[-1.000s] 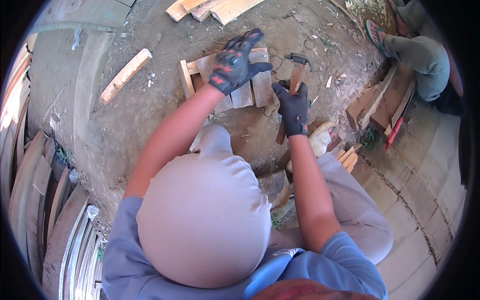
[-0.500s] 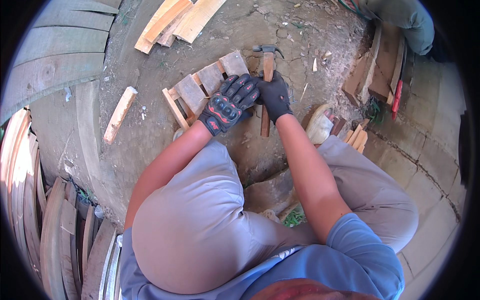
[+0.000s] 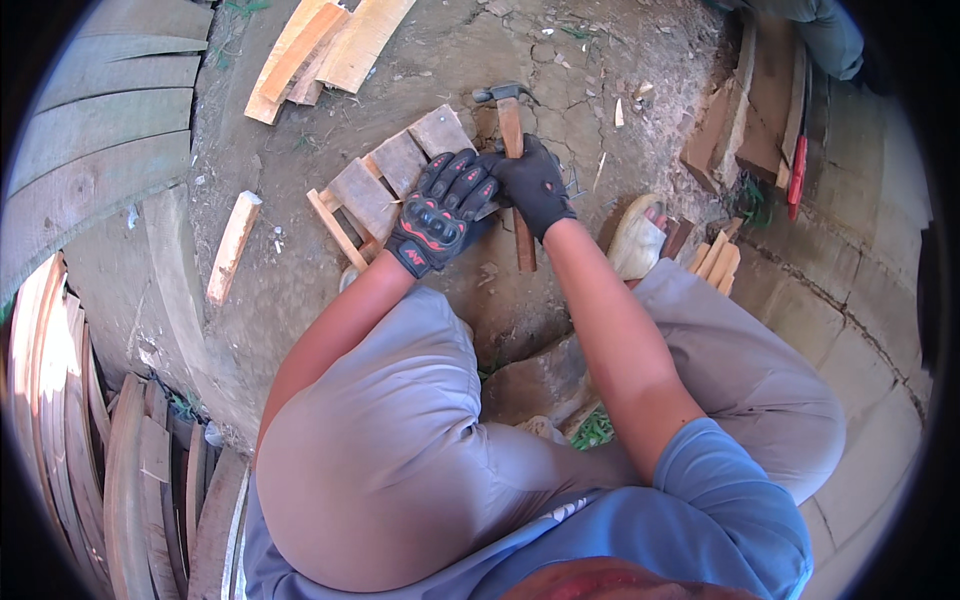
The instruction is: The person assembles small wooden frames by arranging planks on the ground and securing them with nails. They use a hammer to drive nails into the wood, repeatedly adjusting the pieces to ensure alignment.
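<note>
Both my hands wear dark gloves and meet above the ground in front of my knees. A claw hammer (image 3: 511,128) with a wooden handle is in my right hand (image 3: 538,186), its head pointing away from me. Thin nails (image 3: 574,190) stick out beside the right-hand fingers. My left hand (image 3: 438,215), its glove marked in red, lies over the near right side of a small slatted wooden frame (image 3: 364,197). Its fingers are bent together and reach to the right hand; their tips and anything between them are hidden.
Pale boards (image 3: 325,45) lie at the far left, and a single wood offcut (image 3: 234,247) left of the frame. Stacked planks (image 3: 130,480) fill the near left. At right are short wood pieces (image 3: 716,262), a red-handled tool (image 3: 797,178) and another person's leg (image 3: 825,35).
The whole view has shifted slightly, so most things sit further left. The hammer leans a little more to the left in my right hand. My hands stay together beside the frame.
</note>
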{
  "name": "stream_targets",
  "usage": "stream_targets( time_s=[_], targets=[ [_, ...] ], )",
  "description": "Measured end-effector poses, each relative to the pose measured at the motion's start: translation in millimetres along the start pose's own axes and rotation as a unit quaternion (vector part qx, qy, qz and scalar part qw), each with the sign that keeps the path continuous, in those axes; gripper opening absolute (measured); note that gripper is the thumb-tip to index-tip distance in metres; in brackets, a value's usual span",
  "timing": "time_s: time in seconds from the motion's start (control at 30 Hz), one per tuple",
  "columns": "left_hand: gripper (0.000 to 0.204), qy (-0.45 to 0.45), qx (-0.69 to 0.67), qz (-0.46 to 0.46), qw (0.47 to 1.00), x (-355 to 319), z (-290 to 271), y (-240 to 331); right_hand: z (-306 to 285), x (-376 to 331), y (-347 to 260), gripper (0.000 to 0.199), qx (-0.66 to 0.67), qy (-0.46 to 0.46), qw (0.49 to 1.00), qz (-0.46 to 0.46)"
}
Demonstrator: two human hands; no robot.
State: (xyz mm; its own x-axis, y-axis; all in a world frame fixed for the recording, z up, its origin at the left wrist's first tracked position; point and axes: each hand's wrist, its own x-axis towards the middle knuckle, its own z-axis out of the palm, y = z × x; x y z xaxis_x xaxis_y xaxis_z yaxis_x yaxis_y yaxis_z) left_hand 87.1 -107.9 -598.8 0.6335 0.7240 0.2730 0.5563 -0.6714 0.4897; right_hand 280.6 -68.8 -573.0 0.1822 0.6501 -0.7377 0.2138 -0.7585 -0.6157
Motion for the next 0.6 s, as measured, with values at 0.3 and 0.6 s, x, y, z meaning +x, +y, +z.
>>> stream_targets(
  time_s=[0.3, 0.6],
  targets=[
    [0.055, -0.013, -0.016, -0.015, 1.0, 1.3, -1.9, 0.6, 3.1, 3.9, 11.4, 0.027, 0.008, 0.019, 1.0, -0.022],
    [0.059, -0.034, -0.005, -0.044, 0.998, 5.9, -5.2, 4.4, -18.4, 1.2, 8.1, 0.036, 0.212, -0.044, 0.976, 0.034]
  ],
)
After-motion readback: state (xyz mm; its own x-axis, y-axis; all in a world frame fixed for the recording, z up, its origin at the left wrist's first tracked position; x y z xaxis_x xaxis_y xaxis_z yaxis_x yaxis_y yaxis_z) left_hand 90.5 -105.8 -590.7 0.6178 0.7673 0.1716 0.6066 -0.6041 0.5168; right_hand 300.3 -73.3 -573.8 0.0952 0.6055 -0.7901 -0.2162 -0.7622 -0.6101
